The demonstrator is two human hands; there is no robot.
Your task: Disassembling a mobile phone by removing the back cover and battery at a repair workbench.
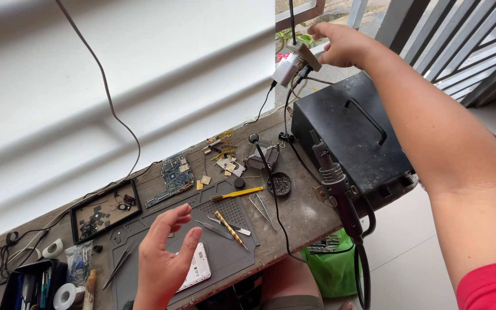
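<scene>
Wooden bench (294,221) by white wall (144,69), grey mat (225,252) underneath, both hands empty: left hand (165,258) spread, right hand (343,45) at plugs (291,66).

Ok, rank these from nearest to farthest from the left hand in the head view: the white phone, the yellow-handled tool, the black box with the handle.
From the left hand:
1. White phone, right under the palm.
2. Yellow-handled tool, up the grey mat.
3. Black box with the handle, far right end of the bench.
</scene>
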